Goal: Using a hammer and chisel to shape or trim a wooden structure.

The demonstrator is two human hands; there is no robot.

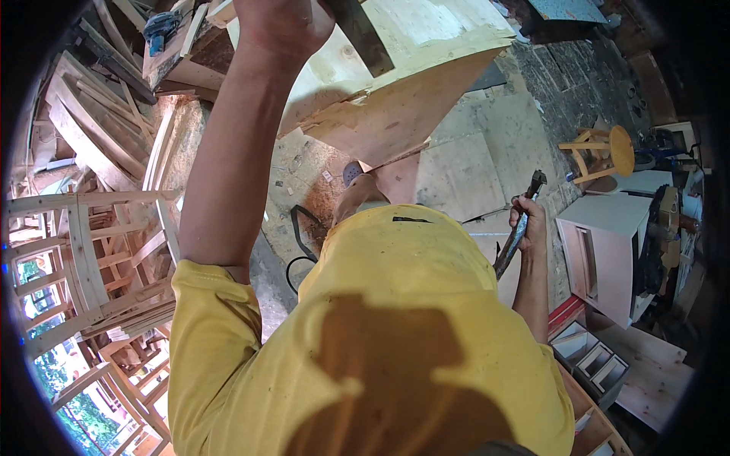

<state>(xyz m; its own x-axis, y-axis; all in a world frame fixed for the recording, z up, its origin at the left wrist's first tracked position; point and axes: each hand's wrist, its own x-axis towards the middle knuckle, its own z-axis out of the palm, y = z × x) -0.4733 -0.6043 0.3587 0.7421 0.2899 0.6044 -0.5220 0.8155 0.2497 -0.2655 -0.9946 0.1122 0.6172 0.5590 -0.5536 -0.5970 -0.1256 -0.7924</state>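
Observation:
My left arm reaches far forward, and my left hand (287, 24) is cut off by the upper edge. Its fingers are out of sight, so their grip does not show. Beside that hand a dark wooden strip (363, 38) lies across a large pale plywood piece (403, 99) with a splintered edge. At my right side, my right hand (530, 220) is closed around a hammer (517, 237). The hammer's dark metal head points up and away, while its worn handle slants down toward my yellow shirt.
Wooden slats (95, 133) pile up at the left, above a timber frame (87, 251). A blue power tool (161, 30) rests at the upper left. A black cable (300, 228) lies by my foot. To the right are a stool (620, 150) and a pale cabinet (601, 243).

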